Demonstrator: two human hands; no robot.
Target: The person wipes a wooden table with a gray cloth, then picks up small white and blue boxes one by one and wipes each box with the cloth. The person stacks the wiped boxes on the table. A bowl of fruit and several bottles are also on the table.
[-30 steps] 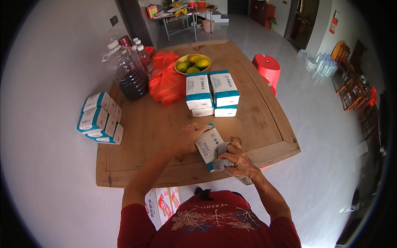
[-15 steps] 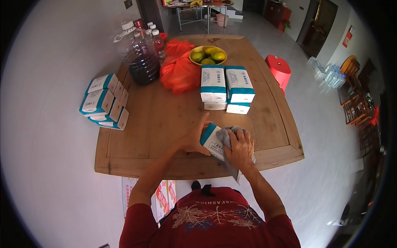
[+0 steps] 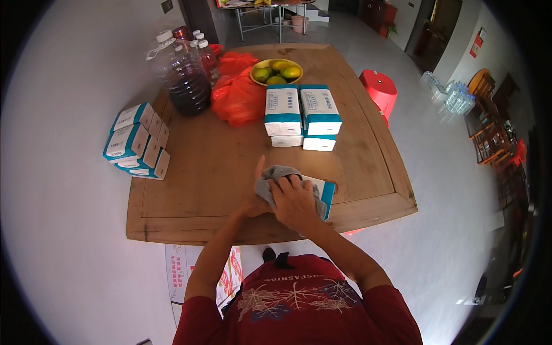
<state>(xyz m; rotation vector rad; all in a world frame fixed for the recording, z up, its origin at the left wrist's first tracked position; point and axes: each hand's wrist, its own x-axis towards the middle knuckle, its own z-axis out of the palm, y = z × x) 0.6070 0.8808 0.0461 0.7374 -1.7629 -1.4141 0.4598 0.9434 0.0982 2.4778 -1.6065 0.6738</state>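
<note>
A white and teal tissue pack point(image 3: 325, 194) is held over the near part of the wooden table, its right end showing. My right hand point(image 3: 296, 201) presses a grey cloth point(image 3: 279, 172) onto its upper face, fingers bent over the cloth. At the pack's left end my left hand point(image 3: 256, 201) grips it with the thumb raised; cloth and right hand hide most of those fingers. Beyond my hands stand two side-by-side stacks of like tissue packs point(image 3: 283, 106). Another pile of packs point(image 3: 127, 141) sits at the table's left edge.
The wooden table point(image 3: 190, 195) also bears a large bottle of dark liquid point(image 3: 188, 95), smaller bottles point(image 3: 207, 57), a red plastic bag point(image 3: 237, 98) and a yellow bowl of green-yellow fruit point(image 3: 277, 72). A red stool point(image 3: 379, 89) stands right of it, printed cartons point(image 3: 178, 273) below.
The cloth and my right hand have moved left across the pack, toward my left hand. The pack is turned, its teal end now showing on the right. The view has shifted slightly.
</note>
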